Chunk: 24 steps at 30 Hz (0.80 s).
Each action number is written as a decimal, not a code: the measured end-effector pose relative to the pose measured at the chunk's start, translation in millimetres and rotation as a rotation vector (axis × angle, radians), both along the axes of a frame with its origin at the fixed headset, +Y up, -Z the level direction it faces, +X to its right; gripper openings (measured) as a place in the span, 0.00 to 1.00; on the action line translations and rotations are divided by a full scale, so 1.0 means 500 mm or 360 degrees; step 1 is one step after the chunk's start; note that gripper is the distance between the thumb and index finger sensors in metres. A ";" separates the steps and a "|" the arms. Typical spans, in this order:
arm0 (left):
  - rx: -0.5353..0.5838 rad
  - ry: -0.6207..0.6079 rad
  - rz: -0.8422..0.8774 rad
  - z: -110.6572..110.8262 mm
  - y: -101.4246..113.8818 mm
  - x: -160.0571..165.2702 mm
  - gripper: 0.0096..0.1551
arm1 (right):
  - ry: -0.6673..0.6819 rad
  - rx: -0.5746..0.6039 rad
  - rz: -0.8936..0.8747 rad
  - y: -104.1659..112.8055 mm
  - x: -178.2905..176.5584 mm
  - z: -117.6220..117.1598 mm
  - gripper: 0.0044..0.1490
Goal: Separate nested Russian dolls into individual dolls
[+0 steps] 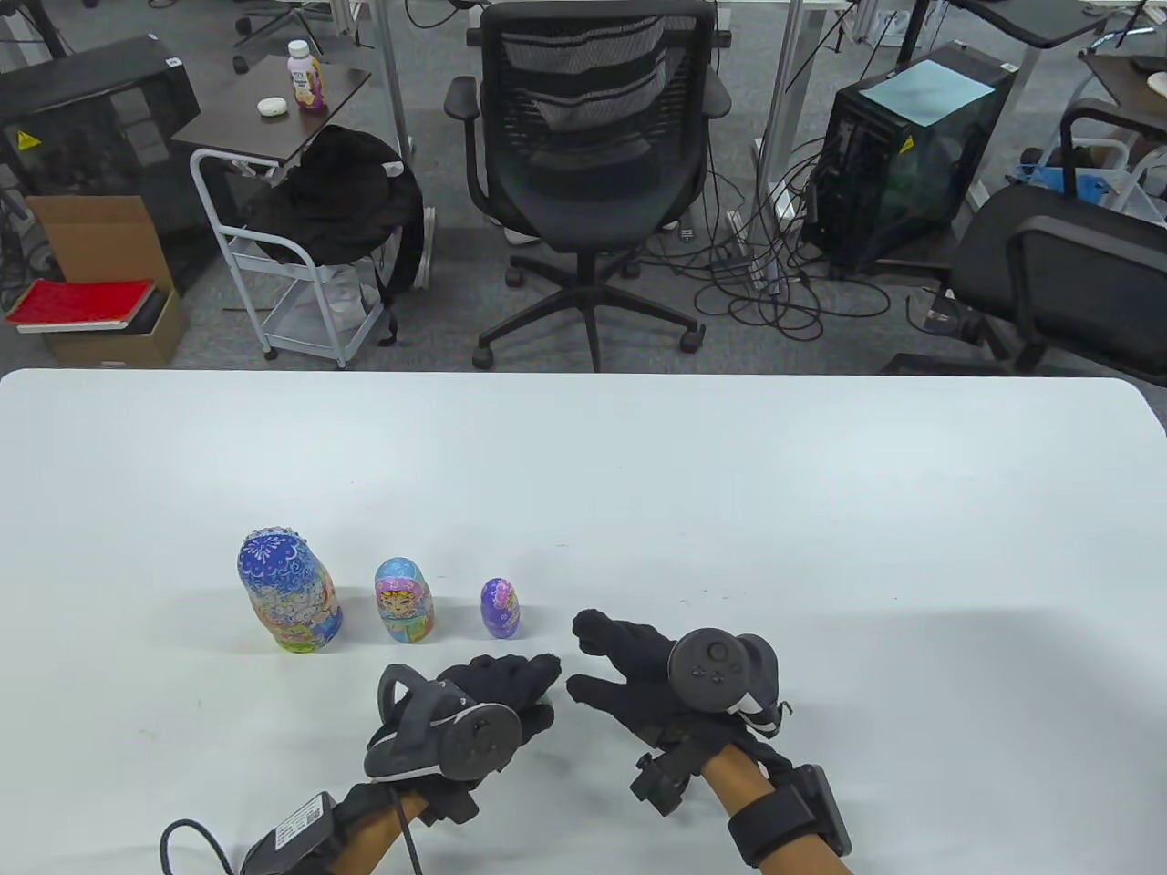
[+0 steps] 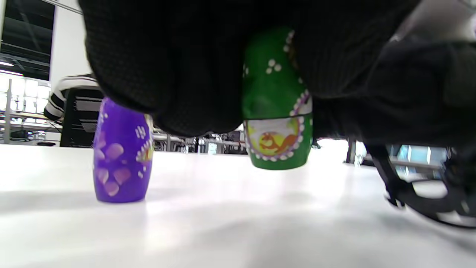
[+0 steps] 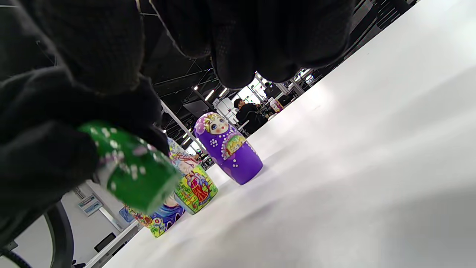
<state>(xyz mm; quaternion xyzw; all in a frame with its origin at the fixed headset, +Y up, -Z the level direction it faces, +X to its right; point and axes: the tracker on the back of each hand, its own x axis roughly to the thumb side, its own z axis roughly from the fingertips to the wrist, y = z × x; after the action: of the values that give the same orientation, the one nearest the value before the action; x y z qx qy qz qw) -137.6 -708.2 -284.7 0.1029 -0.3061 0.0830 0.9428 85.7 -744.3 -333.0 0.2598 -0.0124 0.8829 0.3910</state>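
My left hand [image 1: 474, 706] grips the green doll [image 2: 277, 108], held clear of the worktop [image 1: 729, 510]; right fingers [image 1: 602, 638] spread free. Light, glossy, likely slippery: I'd pinch either side of its seam.

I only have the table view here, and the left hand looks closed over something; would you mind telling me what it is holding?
Observer: The left hand holds a small green doll, plain in the left wrist view; from above the glove hides it.
Operator: Thank you. Is it resting on the table?
Observer: No, its base hangs clear above the table.
Operator: Has it been opened yet?
Observer: Its seam shows as a closed line, top and bottom together.
Operator: And is the right hand touching it?
Observer: The right wrist view shows the right hand with fingers spread above the table, holding nothing; the purple doll stands upright beyond.
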 end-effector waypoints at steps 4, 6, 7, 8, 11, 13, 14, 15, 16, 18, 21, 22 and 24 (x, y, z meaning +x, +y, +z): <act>-0.0015 0.0042 0.0102 -0.004 0.012 -0.021 0.32 | 0.0081 -0.0031 0.0002 -0.005 -0.013 0.005 0.48; -0.0054 0.0051 0.0172 -0.008 0.011 -0.029 0.32 | 0.0120 -0.0040 0.0023 -0.009 -0.023 0.009 0.48; -0.0075 0.0050 0.0193 -0.010 0.011 -0.030 0.32 | 0.0133 -0.0037 0.0033 -0.010 -0.028 0.012 0.48; -0.0095 0.0049 0.0214 -0.011 0.009 -0.032 0.32 | 0.0141 -0.0029 0.0043 -0.010 -0.033 0.015 0.49; -0.0120 0.0036 0.0243 -0.011 0.008 -0.031 0.32 | 0.0170 -0.0017 0.0074 -0.010 -0.046 0.022 0.49; -0.0113 0.0011 0.0249 -0.012 0.007 -0.028 0.32 | 0.0197 -0.0027 0.0104 -0.013 -0.057 0.026 0.50; -0.0112 0.0005 0.0249 -0.012 0.007 -0.028 0.32 | 0.0193 -0.0019 0.0125 -0.013 -0.060 0.027 0.50; -0.0111 -0.0004 0.0255 -0.013 0.006 -0.027 0.33 | 0.0185 -0.0009 0.0143 -0.013 -0.062 0.028 0.50; -0.0111 -0.0007 0.0266 -0.013 0.006 -0.027 0.33 | 0.0184 -0.0007 0.0148 -0.013 -0.063 0.029 0.51; -0.0126 -0.0029 0.0311 -0.012 0.006 -0.026 0.32 | 0.0185 -0.0004 0.0156 -0.013 -0.064 0.030 0.50; -0.0147 -0.0065 0.0381 -0.010 0.008 -0.024 0.32 | 0.0186 0.0006 0.0169 -0.012 -0.066 0.031 0.49; -0.0151 -0.0076 0.0391 -0.009 0.009 -0.023 0.33 | 0.0185 0.0011 0.0170 -0.012 -0.067 0.032 0.48; -0.0151 -0.0114 0.0392 -0.007 0.011 -0.022 0.33 | 0.0184 0.0022 0.0150 -0.011 -0.069 0.035 0.48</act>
<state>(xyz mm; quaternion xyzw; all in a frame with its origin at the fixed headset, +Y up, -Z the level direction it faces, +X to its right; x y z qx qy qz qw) -148.7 -702.5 -288.2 0.0919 -0.3204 0.2161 0.9177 51.1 -749.7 -315.5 0.3133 0.0162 0.8837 0.3473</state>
